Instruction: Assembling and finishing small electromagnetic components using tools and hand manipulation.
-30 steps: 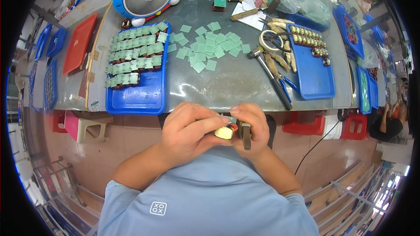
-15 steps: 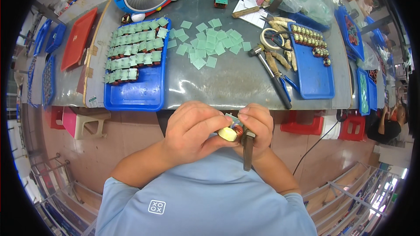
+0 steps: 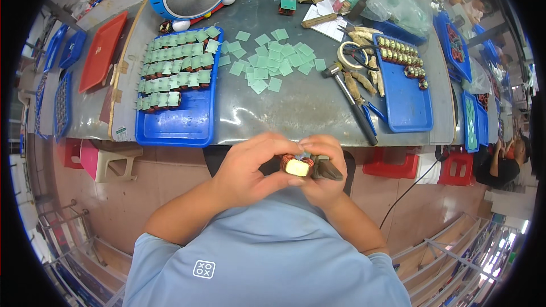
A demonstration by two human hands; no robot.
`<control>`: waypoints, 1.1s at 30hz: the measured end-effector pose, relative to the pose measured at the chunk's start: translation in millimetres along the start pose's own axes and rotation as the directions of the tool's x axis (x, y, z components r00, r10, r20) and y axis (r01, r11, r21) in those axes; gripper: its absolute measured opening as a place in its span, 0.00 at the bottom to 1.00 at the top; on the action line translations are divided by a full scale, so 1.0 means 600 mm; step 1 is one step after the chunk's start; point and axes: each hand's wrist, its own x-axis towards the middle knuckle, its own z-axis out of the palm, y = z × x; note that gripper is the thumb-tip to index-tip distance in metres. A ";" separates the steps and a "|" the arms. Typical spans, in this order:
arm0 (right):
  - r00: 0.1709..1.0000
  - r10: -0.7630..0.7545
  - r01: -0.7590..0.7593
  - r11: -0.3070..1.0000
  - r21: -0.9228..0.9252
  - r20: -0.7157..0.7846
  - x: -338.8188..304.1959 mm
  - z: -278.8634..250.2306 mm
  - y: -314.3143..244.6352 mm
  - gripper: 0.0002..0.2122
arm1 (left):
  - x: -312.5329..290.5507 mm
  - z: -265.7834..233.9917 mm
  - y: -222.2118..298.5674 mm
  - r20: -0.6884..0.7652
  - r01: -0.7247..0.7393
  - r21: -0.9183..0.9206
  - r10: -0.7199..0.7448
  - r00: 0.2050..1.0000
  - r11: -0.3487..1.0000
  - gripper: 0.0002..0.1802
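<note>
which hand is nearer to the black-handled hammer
Right: the right hand is lower in the picture than the hammer, left of its handle end; the left hand is also lower, but farther left.

A workshop, and an assembly one: here's the metal-topped bench [image 3: 259, 120], a hammer [image 3: 362, 120] lying on it, square green boards [image 3: 276, 57] scattered loose, a blue tray [image 3: 409, 112] carrying rows of wound coils [image 3: 399, 50], metal racks [image 3: 455, 257] behind, another person [image 3: 501, 169] off right.

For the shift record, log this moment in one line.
left hand: gripping coil; right hand: holding dark tool by coil; left blue tray: green-topped coils in rows; bench: loose green squares
</note>
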 end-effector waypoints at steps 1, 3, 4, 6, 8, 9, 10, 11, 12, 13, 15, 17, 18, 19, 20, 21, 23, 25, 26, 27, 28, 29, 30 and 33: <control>1.000 -0.002 0.002 1.000 0.002 0.001 0.000 0.002 -0.001 0.27 | -0.004 0.000 -0.003 0.081 0.076 -0.038 -0.073 0.994 0.996 0.24; 0.991 0.136 -0.136 0.989 0.053 -0.006 -0.002 0.005 -0.003 0.25 | -0.006 0.000 -0.002 0.057 0.093 -0.023 -0.091 0.994 0.995 0.23; 0.991 0.133 -0.132 0.990 0.054 -0.006 -0.007 0.006 -0.002 0.25 | -0.006 -0.002 -0.002 0.034 0.108 -0.011 -0.108 0.994 0.994 0.23; 0.901 0.434 -0.402 0.843 0.356 -0.009 -0.025 0.004 -0.001 0.22 | -0.005 -0.001 -0.005 0.017 0.220 -0.105 -0.220 0.975 0.970 0.22; 0.860 0.506 -0.480 0.766 0.428 0.059 -0.023 -0.007 -0.011 0.21 | -0.010 0.001 -0.011 0.007 0.331 -0.199 -0.336 0.942 0.923 0.21; 0.869 0.487 -0.481 0.794 0.370 0.086 -0.017 -0.008 -0.011 0.21 | -0.011 0.002 -0.018 0.028 0.405 -0.330 -0.420 0.907 0.853 0.21; 0.876 0.471 -0.479 0.821 0.310 0.108 -0.012 -0.009 -0.010 0.21 | -0.011 0.002 -0.021 0.067 0.469 -0.452 -0.496 0.866 0.758 0.21; 0.927 0.363 -0.375 0.906 0.196 0.096 -0.004 -0.006 -0.007 0.21 | -0.008 -0.001 -0.020 0.115 0.505 -0.481 -0.519 0.847 0.717 0.22; 0.926 0.366 -0.377 0.905 0.198 0.092 -0.005 -0.002 -0.011 0.21 | -0.009 -0.003 -0.018 0.119 0.509 -0.478 -0.521 0.845 0.716 0.22; 0.887 0.450 -0.460 0.842 0.280 0.104 -0.004 0.003 -0.014 0.21 | -0.007 -0.005 -0.018 0.165 0.526 -0.517 -0.524 0.836 0.675 0.21; 0.854 0.504 -0.514 0.779 0.359 0.128 -0.001 0.005 -0.016 0.22 | -0.005 -0.012 -0.019 0.214 0.545 -0.551 -0.525 0.824 0.632 0.21; 0.876 0.465 -0.482 0.817 0.316 0.132 0.004 0.003 -0.019 0.22 | -0.007 -0.021 -0.022 0.298 0.573 -0.641 -0.522 0.799 0.510 0.20; 0.896 0.422 -0.445 0.854 0.271 0.140 0.005 0.003 -0.020 0.22 | -0.009 -0.025 -0.026 0.301 0.576 -0.640 -0.524 0.797 0.509 0.20; 0.895 0.425 -0.447 0.852 0.273 0.140 0.005 0.005 -0.019 0.22 | -0.011 -0.029 -0.031 0.313 0.573 -0.652 -0.512 0.800 0.497 0.20; 0.896 0.423 -0.443 0.848 0.289 0.133 0.005 0.008 -0.019 0.22 | -0.013 -0.030 -0.034 0.324 0.569 -0.664 -0.499 0.803 0.484 0.21; 0.898 0.421 -0.440 0.845 0.306 0.127 0.004 0.010 -0.019 0.22 | -0.014 -0.030 -0.035 0.326 0.571 -0.663 -0.501 0.802 0.483 0.21; 0.899 0.421 -0.438 0.846 0.304 0.124 0.004 0.013 -0.017 0.23 | -0.015 -0.030 -0.035 0.315 0.542 -0.706 -0.484 0.816 0.455 0.25; 0.899 0.420 -0.436 0.848 0.300 0.120 0.004 0.015 -0.019 0.24 | -0.016 -0.029 -0.036 0.310 0.557 -0.692 -0.507 0.804 0.459 0.25; 0.885 0.445 -0.464 0.811 0.355 0.140 0.006 0.016 -0.024 0.26 | -0.016 -0.028 -0.036 0.305 0.570 -0.679 -0.529 0.792 0.462 0.26; 0.869 0.468 -0.490 0.770 0.407 0.161 0.007 0.016 -0.026 0.27 | -0.015 -0.028 -0.036 0.306 0.571 -0.679 -0.529 0.792 0.461 0.26; 0.869 0.469 -0.491 0.770 0.408 0.161 0.005 0.016 -0.025 0.27 | -0.013 -0.028 -0.037 0.309 0.571 -0.689 -0.533 0.788 0.446 0.26; 0.869 0.468 -0.492 0.778 0.390 0.163 0.003 0.016 -0.024 0.27 | -0.012 -0.028 -0.037 0.311 0.572 -0.699 -0.537 0.784 0.430 0.25; 0.869 0.467 -0.493 0.786 0.373 0.164 0.001 0.017 -0.023 0.28 | -0.011 -0.028 -0.036 0.312 0.572 -0.698 -0.537 0.784 0.430 0.25; 0.857 0.500 -0.508 0.774 0.377 0.128 0.005 0.021 -0.029 0.28 | -0.007 -0.029 -0.031 0.307 0.584 -0.693 -0.559 0.770 0.423 0.25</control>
